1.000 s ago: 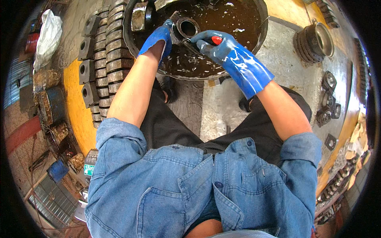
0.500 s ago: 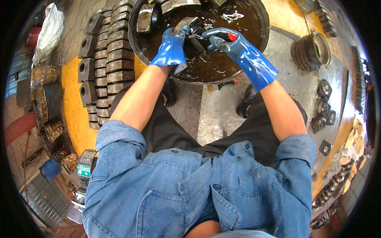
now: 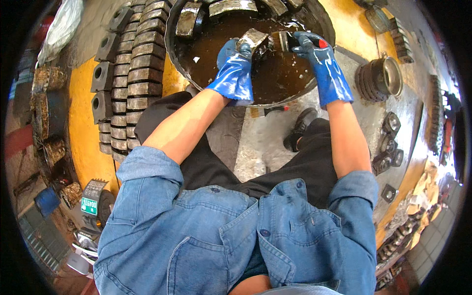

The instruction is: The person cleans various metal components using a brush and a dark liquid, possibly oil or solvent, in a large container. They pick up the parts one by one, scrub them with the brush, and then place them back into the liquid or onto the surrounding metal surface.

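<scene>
My left hand [image 3: 234,66], in a blue rubber glove, grips a metal block [image 3: 254,38] over a round basin [image 3: 171,50] of dark brown liquid. My right hand [image 3: 317,56], gloved the same way, is closed on a flat paintbrush [image 3: 283,41]. The brush has a metal band, and a bit of red handle shows between my fingers. Its head points at the block, with a small gap between them. Other curved metal blocks [image 3: 233,7] lie in the basin along its far side.
Rows of stacked metal blocks [image 3: 146,64] stand left of the basin, with square holed blocks [image 3: 102,76] beside them. Right of it sits a ringed metal cylinder [image 3: 376,78]; dark round-holed parts [image 3: 391,124] lie nearer. Another brush [image 3: 269,111] lies below the basin's near rim.
Both hands have shifted to the right. The brush has moved away from the block, and the block has turned so its pale face shows. The view has shifted slightly.
</scene>
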Tool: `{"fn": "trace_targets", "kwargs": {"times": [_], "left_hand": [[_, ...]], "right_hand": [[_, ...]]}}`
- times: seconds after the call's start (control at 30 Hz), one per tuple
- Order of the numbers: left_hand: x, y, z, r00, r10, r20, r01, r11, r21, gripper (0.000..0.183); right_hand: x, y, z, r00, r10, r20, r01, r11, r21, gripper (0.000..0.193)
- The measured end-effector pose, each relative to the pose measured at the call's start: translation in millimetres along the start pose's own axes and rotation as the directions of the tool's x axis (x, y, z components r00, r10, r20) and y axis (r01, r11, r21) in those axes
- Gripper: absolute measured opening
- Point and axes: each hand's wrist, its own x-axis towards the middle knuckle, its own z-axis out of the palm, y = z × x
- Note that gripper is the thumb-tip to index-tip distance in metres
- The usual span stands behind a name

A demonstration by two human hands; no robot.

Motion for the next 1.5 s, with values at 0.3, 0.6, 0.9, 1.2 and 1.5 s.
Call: {"fn": "trace_targets", "kwargs": {"times": [0.3, 0.6, 0.9, 1.2, 1.5], "left_hand": [[17.7, -11.2, 17.7, 0.989, 0.021, 0.149, -0.005, 0.994, -0.11, 0.045], [52.4, -19.0, -62.8, 0.974, -0.065, 0.216, 0.182, 0.792, -0.583, 0.057], [30.6, 21.1, -101.7, 0.955, -0.018, 0.296, 0.244, 0.616, -0.749, 0.048], [41.8, 0.4, -99.5, 0.957, 0.081, 0.28, 0.129, 0.742, -0.658, 0.049], [87.1, -37.4, -48.2, 0.913, 0.345, 0.217, -0.319, 0.936, -0.145, 0.065]], "right_hand": [[-14.5, -19.9, 38.3, 0.927, -0.325, 0.188, 0.375, 0.791, -0.483, 0.023], [-80.6, -47.5, 103.8, 0.726, -0.369, 0.58, 0.68, 0.262, -0.685, 0.025], [-143.0, -49.0, 115.5, 0.616, -0.114, 0.779, 0.787, 0.132, -0.603, 0.033], [-133.8, -51.4, 103.5, 0.672, -0.175, 0.72, 0.674, 0.548, -0.496, 0.032], [-45.2, -53.1, 32.1, 0.961, -0.064, 0.267, 0.135, 0.958, -0.254, 0.022]]}}
